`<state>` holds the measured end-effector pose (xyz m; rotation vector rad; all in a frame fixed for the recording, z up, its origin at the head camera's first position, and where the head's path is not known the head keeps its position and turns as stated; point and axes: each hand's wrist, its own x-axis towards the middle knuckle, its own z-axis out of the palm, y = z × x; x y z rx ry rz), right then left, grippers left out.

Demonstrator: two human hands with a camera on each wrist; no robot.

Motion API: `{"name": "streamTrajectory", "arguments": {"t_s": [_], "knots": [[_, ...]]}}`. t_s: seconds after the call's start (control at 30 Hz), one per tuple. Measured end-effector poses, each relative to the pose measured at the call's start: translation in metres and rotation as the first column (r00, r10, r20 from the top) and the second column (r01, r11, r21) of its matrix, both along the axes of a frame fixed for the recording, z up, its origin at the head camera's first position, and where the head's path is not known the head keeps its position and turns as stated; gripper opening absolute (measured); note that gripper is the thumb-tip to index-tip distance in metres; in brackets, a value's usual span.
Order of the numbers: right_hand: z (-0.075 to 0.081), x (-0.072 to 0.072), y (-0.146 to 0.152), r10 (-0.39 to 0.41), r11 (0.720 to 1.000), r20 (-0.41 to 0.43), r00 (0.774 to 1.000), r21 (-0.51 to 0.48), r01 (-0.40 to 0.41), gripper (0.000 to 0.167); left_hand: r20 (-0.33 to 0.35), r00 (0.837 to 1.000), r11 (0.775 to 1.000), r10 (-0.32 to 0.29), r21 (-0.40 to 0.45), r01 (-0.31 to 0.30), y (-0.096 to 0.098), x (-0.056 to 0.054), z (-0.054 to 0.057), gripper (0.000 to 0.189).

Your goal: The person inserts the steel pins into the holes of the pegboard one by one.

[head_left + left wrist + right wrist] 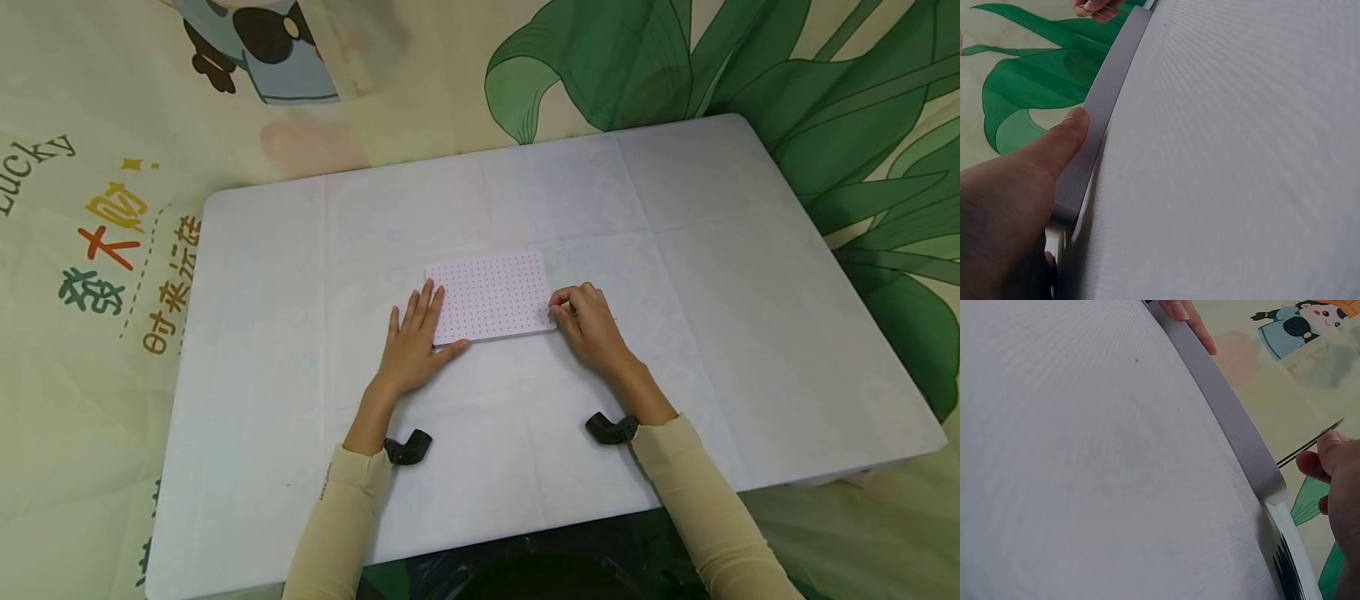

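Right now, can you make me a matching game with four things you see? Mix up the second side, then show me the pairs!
Things:
1. Left hand
2. Right hand
3. Board
4. Leaves

Clues:
A. Pale, with rows of tiny dots
B. Green, pictured beyond the table
C. Pinching thin dark sticks
D. Touching the board at its left end

Right pairs: 1-D, 2-C, 3-A, 4-B
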<state>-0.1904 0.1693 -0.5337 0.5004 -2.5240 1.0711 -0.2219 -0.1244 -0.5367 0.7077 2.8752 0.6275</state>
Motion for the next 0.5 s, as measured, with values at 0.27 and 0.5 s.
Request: {"name": "streamTrajectory", "arguments": {"t_s": [0.27, 0.5], "knots": [[0.0014, -0.0008, 0.0006, 0.012, 0.998, -0.050, 0.999, 0.058, -0.009, 0.010, -0.003, 1.000, 1.000, -0.001, -0.001, 0.001, -0.0007, 0.0002, -0.0005, 0.091], [-0.0003, -0.0019, 0.0014, 0.013, 0.997, -0.068, 0.998, 0.078, -0.007, 0.009, -0.007, 1.000, 1.000, -0.002, 0.001, 0.002, -0.0007, 0.0009, 0.0005, 0.091]]}}
